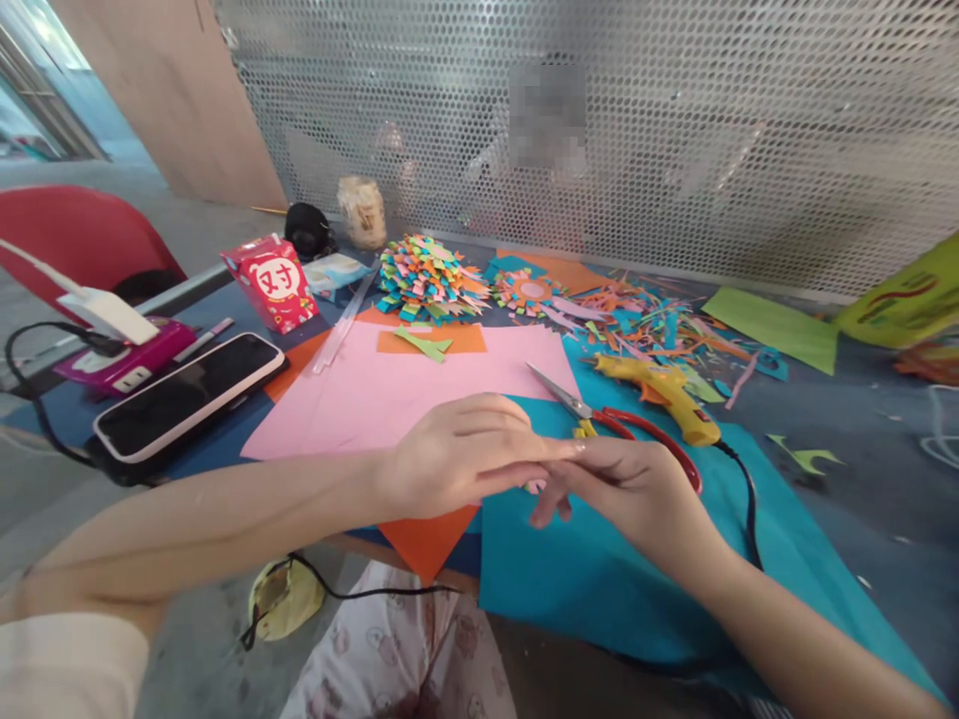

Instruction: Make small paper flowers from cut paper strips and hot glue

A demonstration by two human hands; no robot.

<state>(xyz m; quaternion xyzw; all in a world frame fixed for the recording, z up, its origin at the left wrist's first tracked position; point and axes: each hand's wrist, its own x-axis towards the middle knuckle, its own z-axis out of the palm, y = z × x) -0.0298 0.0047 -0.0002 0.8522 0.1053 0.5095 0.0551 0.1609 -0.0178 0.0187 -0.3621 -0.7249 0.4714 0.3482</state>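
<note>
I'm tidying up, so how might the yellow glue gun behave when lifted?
The glue gun looks plastic, so probably stiff and light. Lying on its side, it seems unlikely to roll. Its trailing black cord may tug.

The single head view looks forward and down from close above the hands [465, 451], facing a perforated panel [636, 130].

A perforated metal panel [674, 60] stands behind the blue tabletop [876, 519], with a brownish wall [165, 90], red chair [75, 225], grey floor [195, 649] and bluish light at the upper left.
</note>
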